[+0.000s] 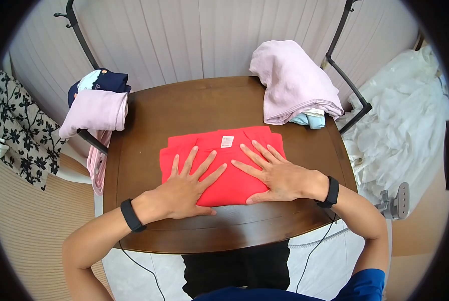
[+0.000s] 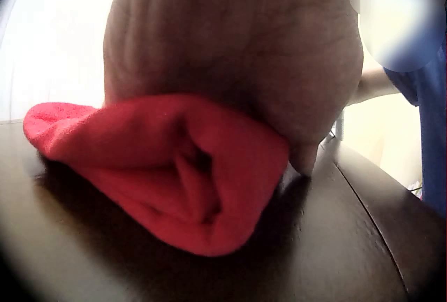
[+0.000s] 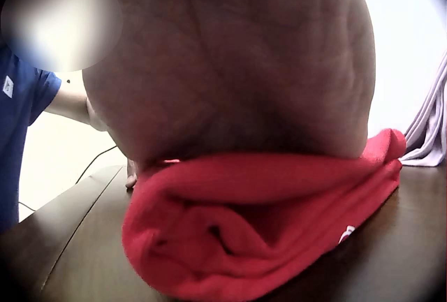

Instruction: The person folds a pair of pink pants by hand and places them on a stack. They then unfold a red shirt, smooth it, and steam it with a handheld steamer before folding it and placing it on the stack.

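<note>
A folded red garment [image 1: 224, 188] with a white label [image 1: 227, 142] near its far edge lies on the brown wooden table [image 1: 194, 108]. My left hand [image 1: 187, 190] rests flat on its left part with fingers spread, the thumb by the near edge. On the right part lies my right hand [image 1: 279, 178], palm down, fingers also spread and pointing toward the label. In the left wrist view the palm presses on the rolled side fold of the red garment [image 2: 174, 169]. The right wrist view shows layered folds of the red garment [image 3: 258, 225] under the other palm.
A pale pink cloth pile [image 1: 297, 83] sits at the table's back right over light blue fabric [image 1: 309, 119]. At the left, folded pink cloth [image 1: 96, 110] and a navy garment [image 1: 111, 80] overlap a black rack bar. White ruffled fabric [image 1: 400, 120] hangs at right.
</note>
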`<state>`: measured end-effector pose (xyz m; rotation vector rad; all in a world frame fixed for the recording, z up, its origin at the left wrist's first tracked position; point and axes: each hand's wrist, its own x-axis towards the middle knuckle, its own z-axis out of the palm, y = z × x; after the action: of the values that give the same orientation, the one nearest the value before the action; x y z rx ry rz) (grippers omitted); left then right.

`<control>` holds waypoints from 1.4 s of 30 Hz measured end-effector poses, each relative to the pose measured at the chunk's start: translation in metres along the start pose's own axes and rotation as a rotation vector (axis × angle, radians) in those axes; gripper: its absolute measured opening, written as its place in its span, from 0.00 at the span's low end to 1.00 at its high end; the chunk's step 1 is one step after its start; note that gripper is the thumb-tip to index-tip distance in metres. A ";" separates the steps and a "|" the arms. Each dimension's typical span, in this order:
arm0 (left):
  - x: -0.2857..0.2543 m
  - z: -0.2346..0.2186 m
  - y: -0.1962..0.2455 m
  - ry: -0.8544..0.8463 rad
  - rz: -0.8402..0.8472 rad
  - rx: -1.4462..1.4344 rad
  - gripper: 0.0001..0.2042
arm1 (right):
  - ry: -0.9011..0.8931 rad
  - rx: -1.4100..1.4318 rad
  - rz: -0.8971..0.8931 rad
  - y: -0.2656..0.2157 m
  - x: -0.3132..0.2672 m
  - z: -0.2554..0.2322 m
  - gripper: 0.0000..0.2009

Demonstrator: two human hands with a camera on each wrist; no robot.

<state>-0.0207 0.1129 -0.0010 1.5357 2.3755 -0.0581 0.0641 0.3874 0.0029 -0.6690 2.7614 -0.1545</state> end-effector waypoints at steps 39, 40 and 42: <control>-0.012 -0.004 -0.095 0.149 -0.452 -1.396 0.18 | 0.030 1.168 0.421 0.062 0.014 -0.037 0.16; -0.010 -0.001 -0.096 0.188 -0.476 -1.395 0.18 | 0.020 1.195 0.459 0.064 0.016 -0.035 0.15; -0.005 0.012 -0.101 0.250 -0.426 -1.307 0.18 | 0.038 1.184 0.424 0.071 0.019 -0.025 0.15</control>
<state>-0.1069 0.0635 -0.0246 0.4068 2.0030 1.3382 0.0096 0.4420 0.0091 0.2329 2.1744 -1.5035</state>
